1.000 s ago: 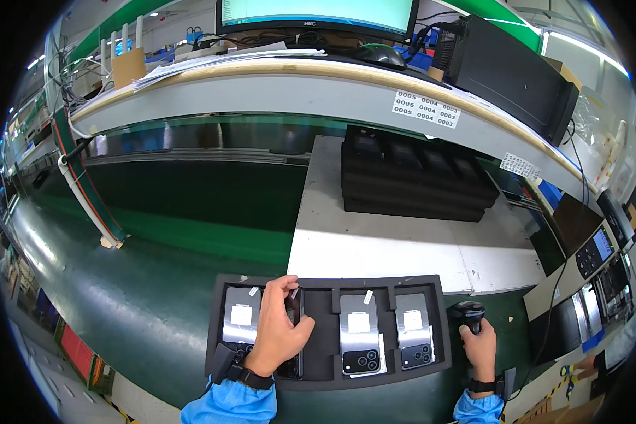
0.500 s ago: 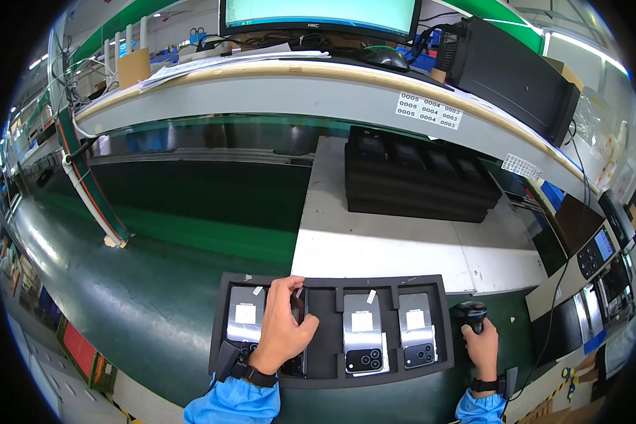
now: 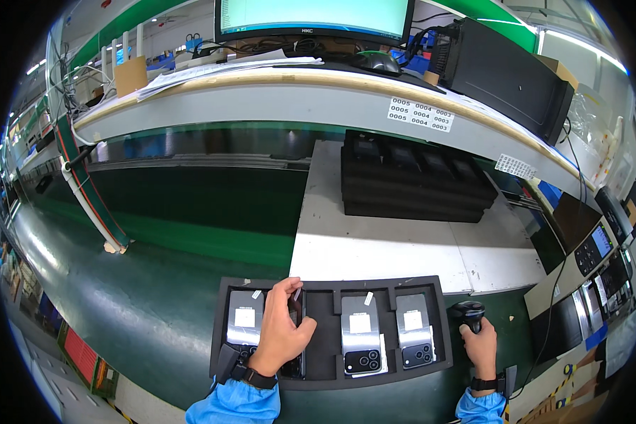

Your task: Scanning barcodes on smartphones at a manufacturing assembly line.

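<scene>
A black foam tray (image 3: pixel 323 381) with compartments lies at the near edge of the bench. My left hand (image 3: pixel 283 336) is over it, fingers and thumb bent round the edges of a dark smartphone (image 3: pixel 295 369) that it mostly hides. Left of that hand, another smartphone (image 3: pixel 244 316) lies back up with a white label. Two more, a middle smartphone (image 3: pixel 360 324) and a right smartphone (image 3: pixel 413 321), rest in the tray with their cameras toward me. Beyond the tray's right side, my right hand (image 3: pixel 481 348) is closed round a black handheld barcode scanner (image 3: pixel 468 309).
Stacked black foam trays (image 3: pixel 417 187) stand on a white board (image 3: pixel 374 240) behind. Above them runs a shelf (image 3: pixel 261 95) with a monitor (image 3: pixel 314 18), a mouse (image 3: pixel 378 63) and a black computer case (image 3: pixel 505 78). A label printer (image 3: pixel 586 283) sits at the right, where a dark cable hangs.
The whole view has shifted slightly. Both hands keep nearly the same place, the left on the smartphone in the tray and the right on the scanner.
</scene>
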### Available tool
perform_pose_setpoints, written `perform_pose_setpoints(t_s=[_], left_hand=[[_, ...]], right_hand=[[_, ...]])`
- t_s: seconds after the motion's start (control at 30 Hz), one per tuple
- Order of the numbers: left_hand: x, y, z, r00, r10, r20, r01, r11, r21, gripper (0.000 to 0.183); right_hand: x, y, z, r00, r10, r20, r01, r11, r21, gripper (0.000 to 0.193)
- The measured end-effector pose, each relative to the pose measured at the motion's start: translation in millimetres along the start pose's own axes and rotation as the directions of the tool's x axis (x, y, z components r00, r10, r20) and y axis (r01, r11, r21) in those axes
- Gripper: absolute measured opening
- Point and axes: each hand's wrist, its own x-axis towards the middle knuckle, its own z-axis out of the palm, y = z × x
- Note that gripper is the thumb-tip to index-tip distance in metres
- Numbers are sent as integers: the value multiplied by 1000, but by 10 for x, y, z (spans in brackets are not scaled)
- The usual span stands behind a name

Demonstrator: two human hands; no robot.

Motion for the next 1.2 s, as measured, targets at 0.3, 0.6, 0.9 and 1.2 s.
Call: perform_pose_setpoints(t_s=[0.3,0.6,0.9,1.2], left_hand=[[-33,-5,-22,1000,-11,-6,11,1000,-17,67],[95,-124,122,996,91,-7,-91,993,-75,66],[14,-125,-29,994,-43,102,58,988,-144,69],[52,-183,-44,994,10,111,7,988,-153,68]], right_hand=[[-64,-224,-53,990,121,73,-120,993,-13,34],[-146,-170,-235,971,-101,-215,120,990,78,64],[1192,405,-1664,685,506,-525,281,481,830,45],[1525,547,-2258,326,271,-906,157,929,335,38]])
